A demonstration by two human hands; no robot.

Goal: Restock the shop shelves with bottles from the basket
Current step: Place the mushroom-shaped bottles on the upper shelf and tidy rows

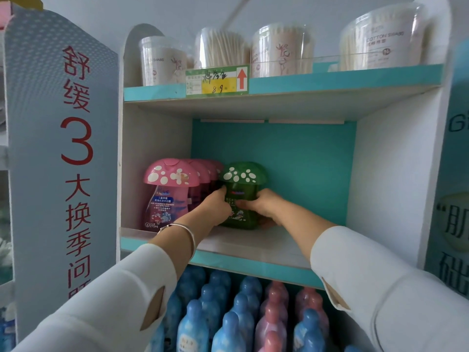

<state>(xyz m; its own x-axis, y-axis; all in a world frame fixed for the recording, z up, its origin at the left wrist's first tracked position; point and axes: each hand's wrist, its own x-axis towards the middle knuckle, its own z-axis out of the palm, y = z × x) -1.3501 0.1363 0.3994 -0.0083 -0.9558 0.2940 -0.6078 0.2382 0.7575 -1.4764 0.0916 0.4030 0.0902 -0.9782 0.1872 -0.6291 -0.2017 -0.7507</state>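
Hands, L [217,207] & R [264,206], grip green bottle [242,177] upright, cap up.

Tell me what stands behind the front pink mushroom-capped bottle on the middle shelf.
A row of more pink mushroom-capped bottles stands behind it, showing mainly cap edges. The front pink bottle and the left hand cover their bodies, so the count is unclear.

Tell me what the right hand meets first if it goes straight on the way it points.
The green bottle, which the right hand holds. Pushed on, leftward and inward, that bottle would probably meet the row of pink bottles next, though depth is unclear.
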